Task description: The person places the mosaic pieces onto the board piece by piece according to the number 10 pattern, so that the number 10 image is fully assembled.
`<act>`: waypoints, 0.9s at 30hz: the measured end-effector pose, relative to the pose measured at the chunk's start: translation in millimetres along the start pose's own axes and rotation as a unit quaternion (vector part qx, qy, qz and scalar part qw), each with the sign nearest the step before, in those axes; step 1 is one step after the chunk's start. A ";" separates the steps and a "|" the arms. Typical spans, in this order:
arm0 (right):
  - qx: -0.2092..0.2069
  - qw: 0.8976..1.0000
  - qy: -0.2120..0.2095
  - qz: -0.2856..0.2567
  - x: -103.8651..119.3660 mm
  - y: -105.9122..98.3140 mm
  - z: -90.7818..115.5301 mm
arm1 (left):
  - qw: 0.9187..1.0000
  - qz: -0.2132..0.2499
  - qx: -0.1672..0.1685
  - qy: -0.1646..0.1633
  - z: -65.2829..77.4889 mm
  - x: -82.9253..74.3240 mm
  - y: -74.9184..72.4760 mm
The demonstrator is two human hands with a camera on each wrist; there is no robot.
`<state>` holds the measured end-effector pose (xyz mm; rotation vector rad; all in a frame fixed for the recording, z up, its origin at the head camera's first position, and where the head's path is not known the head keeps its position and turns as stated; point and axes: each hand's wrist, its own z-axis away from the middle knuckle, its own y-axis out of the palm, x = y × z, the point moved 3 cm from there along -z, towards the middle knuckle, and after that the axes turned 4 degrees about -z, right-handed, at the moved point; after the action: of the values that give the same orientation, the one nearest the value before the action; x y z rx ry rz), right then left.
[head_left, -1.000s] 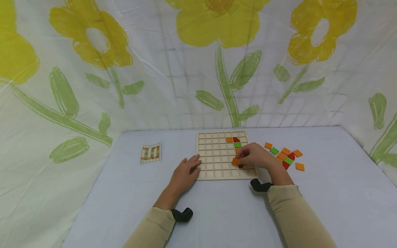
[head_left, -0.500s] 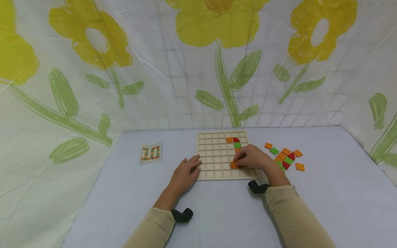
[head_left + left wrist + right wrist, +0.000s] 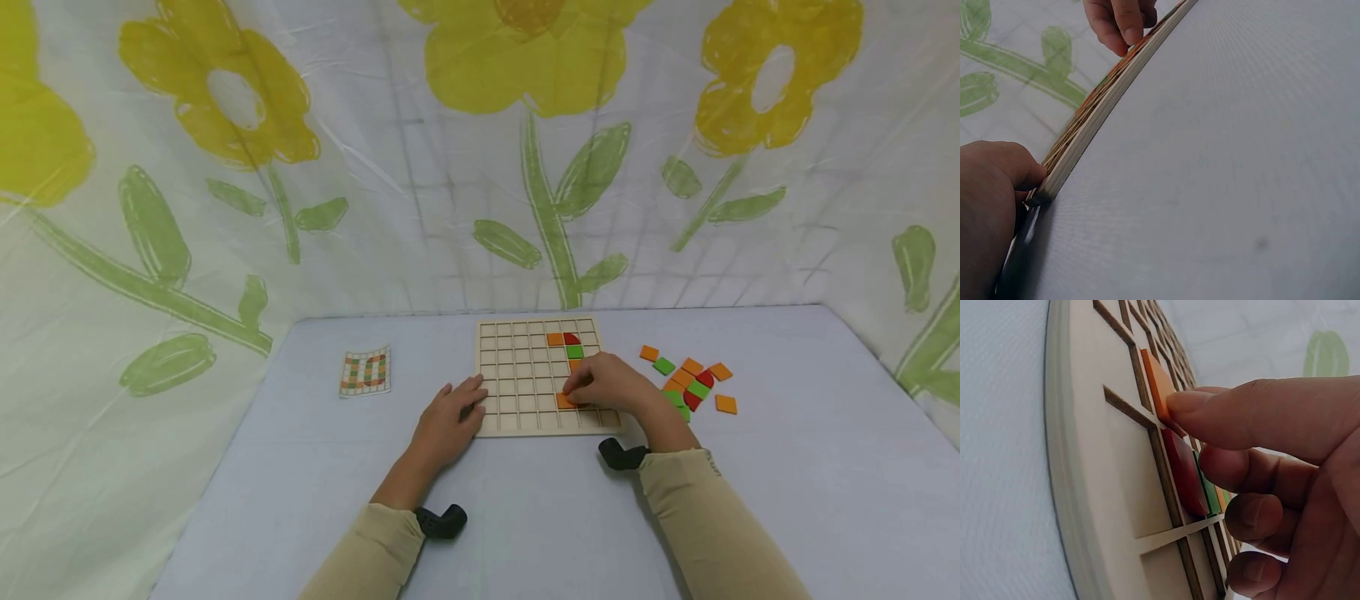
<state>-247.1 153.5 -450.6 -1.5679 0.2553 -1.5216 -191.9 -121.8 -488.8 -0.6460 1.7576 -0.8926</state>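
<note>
A pale wooden grid board [image 3: 513, 387] lies flat on the table. My left hand [image 3: 448, 421] rests at its left edge, fingers extended over the rim; the left wrist view shows the thumb [image 3: 1022, 165] touching the corner. Over the board's right side, my right hand [image 3: 617, 385] presses an orange square tile [image 3: 1159, 384] with the thumb, and the tile sits in a grid cell. Beside that tile is a red rounded tile [image 3: 1182, 472], then a green one [image 3: 1210, 494]. Farther back are an orange tile [image 3: 554, 339], a red one [image 3: 572, 338] and a green one [image 3: 574, 352].
Several loose orange, green and red tiles lie right of the board, among them an orange square [image 3: 726, 404] and a green square [image 3: 663, 366]. A small pattern card [image 3: 365, 372] lies to the left. Behind the table [image 3: 525, 517] hangs a flower-printed curtain [image 3: 360, 167].
The orange tile, tilted in my right fingers a second ago, has come down flat into its cell. My right hand has shifted slightly left. My left hand has stayed put.
</note>
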 end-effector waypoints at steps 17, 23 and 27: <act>-0.128 0.990 0.059 -0.005 -27.5 -27.6 7.6 | 1.000 -0.004 -0.012 0.008 0.6 -0.8 0.1; -0.206 0.975 0.085 0.012 -49.6 -51.3 21.4 | 1.000 -0.006 -0.012 0.009 0.6 -0.7 -0.3; -0.221 0.971 0.092 0.004 -62.4 -61.7 32.6 | 1.000 -0.005 -0.010 0.007 0.5 -0.6 -0.4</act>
<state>-258.5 246.2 -444.6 -1.7581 0.7496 -1.6831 -191.2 -121.7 -488.3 -0.6636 1.7795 -0.8907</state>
